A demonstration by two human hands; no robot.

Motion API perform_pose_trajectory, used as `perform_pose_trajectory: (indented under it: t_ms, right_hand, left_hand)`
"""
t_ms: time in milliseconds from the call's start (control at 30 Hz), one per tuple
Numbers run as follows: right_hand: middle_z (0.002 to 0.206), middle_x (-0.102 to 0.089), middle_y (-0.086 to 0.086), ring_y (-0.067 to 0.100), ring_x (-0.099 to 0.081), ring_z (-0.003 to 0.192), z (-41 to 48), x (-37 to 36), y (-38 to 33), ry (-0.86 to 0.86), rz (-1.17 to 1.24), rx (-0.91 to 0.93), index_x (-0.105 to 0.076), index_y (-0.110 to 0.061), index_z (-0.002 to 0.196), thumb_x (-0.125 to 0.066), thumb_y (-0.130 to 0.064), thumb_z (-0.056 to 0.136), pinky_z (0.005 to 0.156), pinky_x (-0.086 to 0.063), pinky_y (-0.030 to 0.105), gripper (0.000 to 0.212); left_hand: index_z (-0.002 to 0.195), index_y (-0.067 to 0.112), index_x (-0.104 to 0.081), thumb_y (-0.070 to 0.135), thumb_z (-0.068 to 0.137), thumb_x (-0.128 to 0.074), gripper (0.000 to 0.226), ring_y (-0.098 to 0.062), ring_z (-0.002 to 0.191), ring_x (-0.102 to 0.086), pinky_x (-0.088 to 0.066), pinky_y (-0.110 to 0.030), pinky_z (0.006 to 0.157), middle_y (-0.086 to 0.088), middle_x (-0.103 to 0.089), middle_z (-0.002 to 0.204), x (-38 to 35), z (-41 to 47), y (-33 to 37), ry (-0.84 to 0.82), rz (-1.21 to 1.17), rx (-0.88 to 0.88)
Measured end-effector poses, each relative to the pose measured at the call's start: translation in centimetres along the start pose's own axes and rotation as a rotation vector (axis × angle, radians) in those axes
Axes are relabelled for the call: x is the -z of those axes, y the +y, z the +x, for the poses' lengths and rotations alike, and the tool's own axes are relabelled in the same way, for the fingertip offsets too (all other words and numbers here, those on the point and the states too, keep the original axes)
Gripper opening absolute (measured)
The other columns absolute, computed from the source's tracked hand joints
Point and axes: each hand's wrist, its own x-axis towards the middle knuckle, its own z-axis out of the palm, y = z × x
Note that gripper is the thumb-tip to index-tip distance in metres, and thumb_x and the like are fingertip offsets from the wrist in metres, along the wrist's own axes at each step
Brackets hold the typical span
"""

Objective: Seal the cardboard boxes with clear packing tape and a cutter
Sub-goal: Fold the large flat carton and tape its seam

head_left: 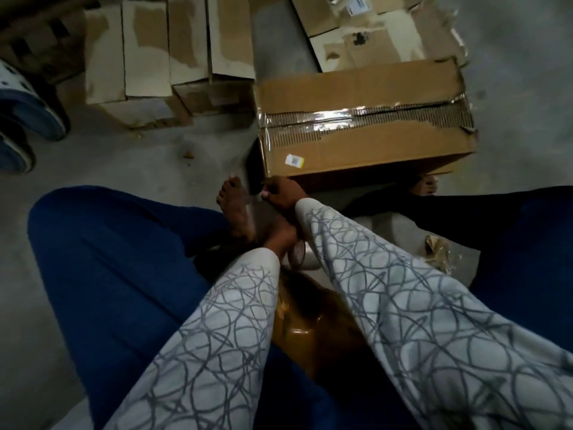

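Noted box (366, 141) straight ahead, tape (335, 114) along seam. Right hand (283, 193) curled at near lower edge, contents indiscernible. Left hand (280, 235) mostly hidden, grip indiscernible. Advise drawing tape taut, pressing flat over edge.

Legible text: none is reading clearly.

Item 1: small sticker (294, 160), a white patch on a yellow backing, sitting on the near face of the cardboard box (366, 144) toward its lower left corner. It is carrying a dark square code, too blurred to read.

Item 2: white label (354, 7), lying on the flattened cardboard (322, 17) at the top of the view. It is showing a few dark printed lines, too small to make out.
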Motion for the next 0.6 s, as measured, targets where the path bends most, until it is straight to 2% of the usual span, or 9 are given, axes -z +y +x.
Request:
perform_pose_trajectory:
  t_ms: [67,133,233,300,333,400,500,567,600]
  right_hand:
    - [0.129,-0.064,0.02,0.033,-0.057,0.122,0.1,0.5,0.3,0.021,0.052,-0.062,-0.067,-0.003,0.122,-0.056,-0.024,0.1,0.093,-0.041,0.031,0.032]
    - [0.126,-0.065,0.021,0.034,-0.059,0.119,-0.1,1.7,1.2,0.06,0.168,-0.131,-0.069,-0.004,0.117,-0.057,-0.028,0.1,0.094,-0.043,0.033,0.032]
    - [0.107,-0.074,0.015,0.031,-0.068,0.106,-0.7,4.2,3.4,0.298,0.362,-0.236,-0.078,-0.01,0.101,-0.067,-0.032,0.092,0.09,-0.053,0.035,0.026]
    - [0.097,-0.076,0.013,0.03,-0.071,0.095,-1.2,6.4,4.9,0.461,0.444,-0.318,-0.079,-0.011,0.097,-0.069,-0.035,0.089,0.085,-0.057,0.039,0.027]
    - [0.093,-0.077,0.012,0.029,-0.073,0.09,-1.5,7.5,5.2,0.49,0.487,-0.331,-0.078,-0.01,0.096,-0.069,-0.035,0.089,0.082,-0.058,0.039,0.027]
    - [0.095,-0.077,0.011,0.025,-0.073,0.081,-2.0,9.1,5.3,0.484,0.582,-0.282,-0.076,-0.01,0.104,-0.069,-0.033,0.091,0.075,-0.058,0.036,0.027]
    - [0.114,-0.072,0.011,0.024,-0.067,0.101,-3.3,9.6,6.0,0.525,0.497,-0.287,-0.066,-0.015,0.124,-0.071,-0.04,0.089,0.09,-0.054,0.036,0.044]
    - [0.113,-0.071,0.012,0.025,-0.066,0.106,-5.2,8.9,7.4,0.599,0.505,-0.345,-0.066,-0.017,0.12,-0.07,-0.048,0.088,0.095,-0.052,0.038,0.044]
    - [0.108,-0.073,0.012,0.025,-0.068,0.101,-6.7,8.4,7.9,0.619,0.614,-0.353,-0.068,-0.019,0.111,-0.068,-0.053,0.087,0.09,-0.055,0.039,0.042]
  left_hand:
    - [0.137,0.0,-0.053,0.008,0.101,-0.052,0.038,-0.033,0.122,-0.059,-0.044,-0.029,0.082,-0.015,-0.06,0.131,0.9,0.2,1.1,0.035,0.003,-0.038]
    - [0.123,-0.001,-0.064,0.01,0.095,-0.06,0.031,-0.034,0.111,-0.064,-0.048,-0.033,0.082,-0.017,-0.067,0.114,1.2,1.2,2.2,0.04,0.048,-0.094]
    - [0.076,0.013,-0.073,0.027,0.076,-0.072,0.014,-0.028,0.089,-0.069,-0.047,-0.027,0.066,-0.008,-0.067,0.081,1.7,1.9,3.1,0.033,0.094,-0.145]
    - [0.058,0.023,-0.075,0.046,0.049,-0.073,0.024,-0.025,0.087,-0.073,-0.057,-0.032,0.077,-0.001,-0.074,0.076,1.6,3.6,2.7,0.049,0.048,-0.183]
    - [0.056,0.031,-0.076,0.05,0.042,-0.072,0.025,-0.022,0.086,-0.074,-0.059,-0.037,0.084,0.001,-0.076,0.077,1.4,4.4,2.5,0.052,0.031,-0.225]
    - [0.059,0.036,-0.077,0.047,0.048,-0.079,0.016,-0.019,0.084,-0.073,-0.059,-0.038,0.088,0.0,-0.078,0.08,1.2,3.6,3.5,0.034,0.03,-0.284]
    - [0.078,0.023,-0.079,0.023,0.08,-0.081,0.003,-0.012,0.081,-0.064,-0.044,-0.019,0.071,0.0,-0.074,0.085,1.4,0.3,6.3,0.143,0.084,-0.365]
    - [0.089,0.017,-0.079,0.02,0.085,-0.078,0.005,-0.013,0.083,-0.062,-0.037,-0.016,0.067,0.004,-0.068,0.082,1.4,-1.0,8.0,0.24,0.022,-0.399]
    - [0.09,0.015,-0.079,0.02,0.084,-0.079,0.009,-0.015,0.084,-0.065,-0.039,-0.018,0.068,0.003,-0.07,0.083,1.3,-1.2,8.6,0.266,-0.025,-0.421]
